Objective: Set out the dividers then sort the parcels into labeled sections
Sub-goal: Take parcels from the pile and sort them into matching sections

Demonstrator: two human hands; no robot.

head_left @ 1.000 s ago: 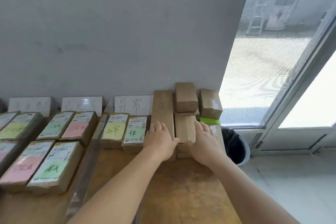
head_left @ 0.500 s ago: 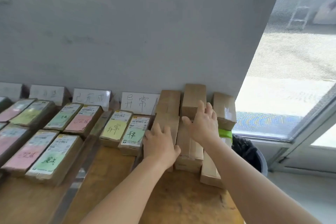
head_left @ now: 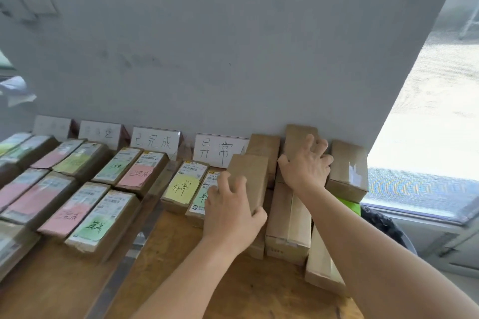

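Plain brown parcels are stacked at the table's far right against the wall. My left hand [head_left: 230, 215] grips one long brown parcel [head_left: 248, 176] by its near end, thumb on its right side. My right hand [head_left: 305, 165] grips the upper parcel [head_left: 298, 137] of the stack, fingers curled over its top. White label cards [head_left: 220, 149] stand along the wall. In front of them, labelled parcels with pink, green and yellow stickers [head_left: 181, 186] lie in sections. A grey divider strip [head_left: 134, 243] runs between two sections.
Another brown box [head_left: 347, 168] sits at the stack's right end, near the table edge. Below it are a green object and a bin with a black bag [head_left: 381, 222]. A window and floor lie to the right. The wooden table [head_left: 181, 274] extends toward me.
My right hand rose from the low parcels to the upper parcel in the stack and curled over it. My left hand stayed on the long parcel and tightened round its end.
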